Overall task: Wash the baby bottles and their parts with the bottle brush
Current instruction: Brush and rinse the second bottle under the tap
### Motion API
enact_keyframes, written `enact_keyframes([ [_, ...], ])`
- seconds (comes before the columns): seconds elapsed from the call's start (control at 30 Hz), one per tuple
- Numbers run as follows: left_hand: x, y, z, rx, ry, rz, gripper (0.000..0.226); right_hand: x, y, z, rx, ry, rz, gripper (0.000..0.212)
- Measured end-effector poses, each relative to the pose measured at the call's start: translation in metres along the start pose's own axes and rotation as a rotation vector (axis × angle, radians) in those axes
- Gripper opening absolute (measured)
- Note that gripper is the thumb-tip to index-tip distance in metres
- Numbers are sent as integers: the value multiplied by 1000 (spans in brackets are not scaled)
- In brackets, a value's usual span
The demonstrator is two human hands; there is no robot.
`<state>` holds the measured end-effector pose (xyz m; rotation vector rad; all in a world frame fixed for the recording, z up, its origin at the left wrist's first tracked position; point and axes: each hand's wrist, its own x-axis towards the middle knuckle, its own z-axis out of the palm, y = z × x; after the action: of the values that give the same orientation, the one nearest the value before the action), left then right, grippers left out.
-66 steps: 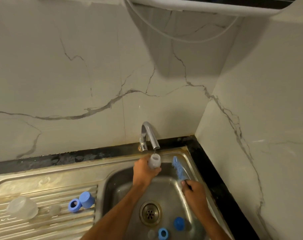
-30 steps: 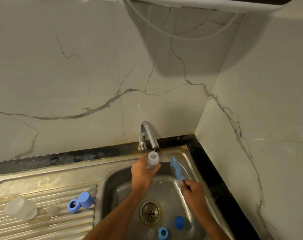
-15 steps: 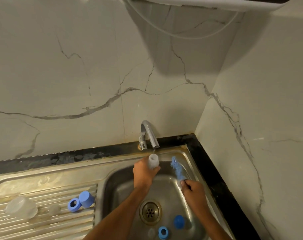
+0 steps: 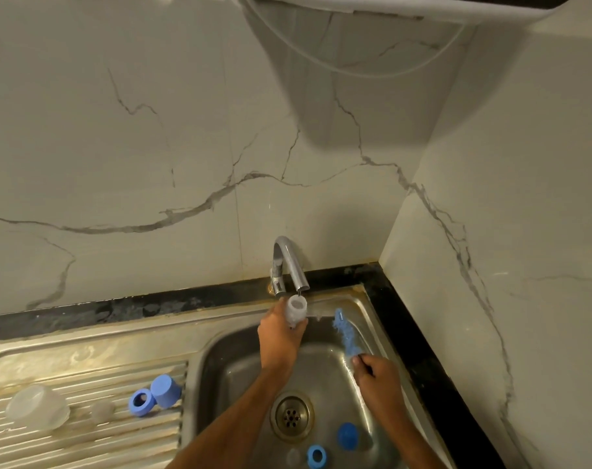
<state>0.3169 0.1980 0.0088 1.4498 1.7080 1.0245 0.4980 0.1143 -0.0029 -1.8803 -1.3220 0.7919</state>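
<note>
Left hand [image 4: 278,336] clasps the bottle [image 4: 296,309] under the tap [image 4: 289,265] at the sink's [image 4: 220,353] back edge, right hand [image 4: 377,379] grasps the brush [image 4: 346,335]; light, wet plastic, probably slippery, best held round its body

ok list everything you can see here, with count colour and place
bottle: 1, clear, under the tap, in the left hand
brush: 1, blue, over the basin, in the right hand
rings: 2, blue, one on the drainboard, one in the basin
caps: 2, blue, one on the drainboard, one in the basin
dome: 1, clear, far left of the drainboard
teat: 1, clear, drainboard
tap: 1, chrome, behind the basin
sink: 1, steel
left hand: holds the bottle
right hand: holds the brush
</note>
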Motion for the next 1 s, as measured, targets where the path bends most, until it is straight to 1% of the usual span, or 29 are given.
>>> enact_keyframes([
  [0.03,-1,1,1,-27,25,26,44,0,-2,-2,7,3,2,37],
  [0.07,-3,2,1,-18,18,42,45,1,-3,-3,13,6,-2,37],
  [0.13,-4,2,2,38,-19,8,45,2,2,-2,12,2,-3,38],
  [0.23,-4,-1,2,-45,45,10,44,0,3,-3,-1,6,-3,38],
  [0.27,-4,2,1,-40,47,8,44,0,2,-5,2,10,-9,39],
  [0.33,-2,3,1,12,20,-52,42,1,6,-4,4,3,-13,40],
  [0.43,-2,4,2,-57,57,-17,43,-1,6,-5,3,-10,-4,41],
  [0.57,-1,3,6,1,-8,-47,48,-1,11,-4,-8,-21,-35,44],
  [0.63,-2,4,7,-25,16,-41,50,-3,10,-5,-1,-25,-29,43],
  [0.8,1,7,9,-69,-34,-137,54,-8,12,-5,6,-37,-33,44],
  [1.0,1,7,4,-180,-37,-142,58,-11,8,-3,-2,-57,-52,44],
])
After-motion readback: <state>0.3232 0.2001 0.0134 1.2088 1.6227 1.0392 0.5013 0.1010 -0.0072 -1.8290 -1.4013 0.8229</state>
